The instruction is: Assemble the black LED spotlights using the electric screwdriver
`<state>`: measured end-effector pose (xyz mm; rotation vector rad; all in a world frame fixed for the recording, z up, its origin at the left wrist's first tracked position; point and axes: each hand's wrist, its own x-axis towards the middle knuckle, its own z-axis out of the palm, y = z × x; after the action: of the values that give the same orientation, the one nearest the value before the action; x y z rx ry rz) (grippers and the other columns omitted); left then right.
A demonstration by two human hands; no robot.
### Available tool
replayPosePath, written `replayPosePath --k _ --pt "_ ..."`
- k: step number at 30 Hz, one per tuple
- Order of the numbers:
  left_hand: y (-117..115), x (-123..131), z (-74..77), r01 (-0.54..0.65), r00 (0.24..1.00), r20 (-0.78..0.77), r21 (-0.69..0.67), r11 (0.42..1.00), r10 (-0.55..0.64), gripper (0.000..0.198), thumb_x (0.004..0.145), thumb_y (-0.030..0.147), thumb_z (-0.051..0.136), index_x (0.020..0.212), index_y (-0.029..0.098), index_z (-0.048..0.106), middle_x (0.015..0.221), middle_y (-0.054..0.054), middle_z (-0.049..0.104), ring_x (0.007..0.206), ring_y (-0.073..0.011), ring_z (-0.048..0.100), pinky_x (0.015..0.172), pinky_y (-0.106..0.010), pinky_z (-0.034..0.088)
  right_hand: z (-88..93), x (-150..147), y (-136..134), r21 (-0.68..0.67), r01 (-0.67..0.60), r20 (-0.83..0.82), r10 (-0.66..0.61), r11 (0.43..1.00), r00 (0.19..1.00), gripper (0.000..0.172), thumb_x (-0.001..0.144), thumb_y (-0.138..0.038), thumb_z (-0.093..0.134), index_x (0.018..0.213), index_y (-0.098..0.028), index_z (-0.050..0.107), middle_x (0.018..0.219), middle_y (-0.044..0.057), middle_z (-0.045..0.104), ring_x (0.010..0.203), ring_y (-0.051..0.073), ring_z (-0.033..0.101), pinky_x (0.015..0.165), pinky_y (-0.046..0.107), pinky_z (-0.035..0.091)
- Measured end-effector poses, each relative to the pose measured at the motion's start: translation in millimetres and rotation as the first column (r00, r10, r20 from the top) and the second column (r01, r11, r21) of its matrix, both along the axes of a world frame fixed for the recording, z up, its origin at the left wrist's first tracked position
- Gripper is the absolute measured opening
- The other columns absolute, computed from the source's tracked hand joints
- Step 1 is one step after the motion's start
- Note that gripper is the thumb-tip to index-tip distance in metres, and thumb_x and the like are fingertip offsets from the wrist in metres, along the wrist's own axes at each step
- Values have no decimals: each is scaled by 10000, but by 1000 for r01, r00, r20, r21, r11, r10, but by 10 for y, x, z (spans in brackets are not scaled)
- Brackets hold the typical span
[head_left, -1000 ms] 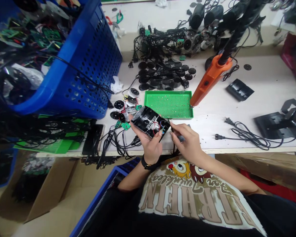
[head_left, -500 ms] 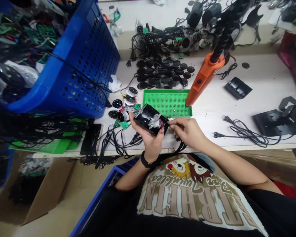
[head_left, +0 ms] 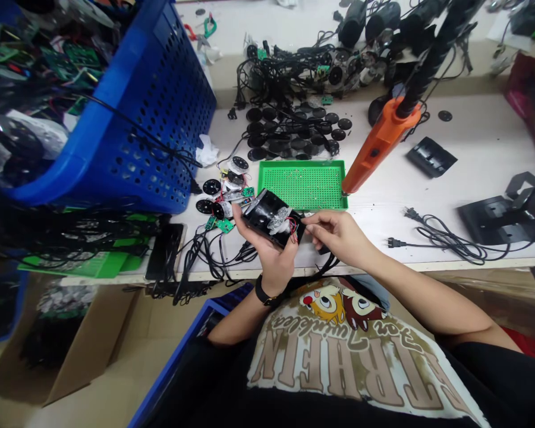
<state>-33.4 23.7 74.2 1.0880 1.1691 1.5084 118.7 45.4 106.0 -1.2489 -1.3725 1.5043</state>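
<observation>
My left hand grips a black plastic housing from below, its open side up, with thin red and blue wires inside. My right hand reaches in from the right, thumb and forefinger pinched at the housing's right edge. Whether those fingertips hold a small part or wire is hidden at this size. An orange electric screwdriver hangs on a black cable above the table, its tip close to a green perforated tray. Small black discs and green circuit boards lie left of my left hand.
A blue perforated basket full of boards and cables stands at left. Black wiring and discs fill the table's far side. A black power cord and black plastic casings lie at right. The table's front edge runs below my hands.
My right hand has risen from below the housing's edge to pinch at its right side, and the grey item seen in it earlier is out of sight. The housing has turned in my left hand.
</observation>
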Motion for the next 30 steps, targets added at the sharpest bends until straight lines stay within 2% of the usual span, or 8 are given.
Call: replayPosePath --k 4,9,14,18,21,24,27,30 --pt "23 28 -6 -48 999 2 113 992 48 1223 773 468 882 1653 422 34 1752 -44 141 1612 -301 251 1316 -458 242 0 19 -14 176 -24 198 -12 984 980 202 919 -172 573 998 -129 753 847 52 727 622 115 640 610 286 557" --pt "70 -31 33 77 979 194 -100 992 -56 1225 740 331 889 1646 470 76 1656 -57 389 1346 -290 574 1137 -464 492 -82 75 -95 419 -163 416 -30 893 909 251 953 -114 561 1049 -182 782 873 55 717 833 178 674 789 333 557" --pt "157 -129 48 197 927 356 -189 962 -120 1221 656 118 828 1633 465 183 1455 -36 594 1169 -244 667 1075 -457 530 -146 66 -240 521 -156 491 -146 839 859 283 1011 -186 515 1179 -217 741 1141 110 657 832 178 632 757 349 555" --pt "209 -144 53 334 865 445 -165 928 -232 1157 655 128 811 1620 439 253 1342 -49 673 1217 -297 681 1124 -552 490 -107 106 -288 550 -97 415 -171 829 893 231 1024 -236 537 1146 -238 733 1143 106 622 997 222 635 855 404 565" --pt "184 -133 50 432 817 486 -160 887 -310 1102 668 167 828 1614 389 308 1315 -81 706 1291 -360 655 1144 -637 457 -97 188 -277 497 60 238 -203 865 950 157 1006 -292 599 1027 -252 750 1144 83 588 1119 228 621 1012 456 544" --pt "121 -108 28 478 783 534 -191 857 -318 1090 649 180 859 1599 369 360 1342 -94 707 1323 -386 636 1150 -672 446 -126 249 -230 305 256 47 -283 917 958 154 956 -354 669 1081 -266 691 1271 82 574 1220 232 603 1019 432 561" --pt "65 -73 -6 484 779 542 -199 852 -315 1081 634 219 896 1582 383 403 1412 -93 674 1345 -399 618 1161 -679 440 -152 239 -165 27 236 -106 -232 971 967 439 913 -414 696 1307 -283 554 1442 114 568 1208 241 632 895 385 604" --pt "33 -48 -34 493 782 528 -201 846 -330 1073 645 260 914 1583 386 409 1476 -102 635 1368 -412 596 1163 -677 443 -163 181 -96 -144 131 -192 -157 981 969 502 954 -455 601 1401 -251 497 1476 149 579 1102 230 674 752 331 591"
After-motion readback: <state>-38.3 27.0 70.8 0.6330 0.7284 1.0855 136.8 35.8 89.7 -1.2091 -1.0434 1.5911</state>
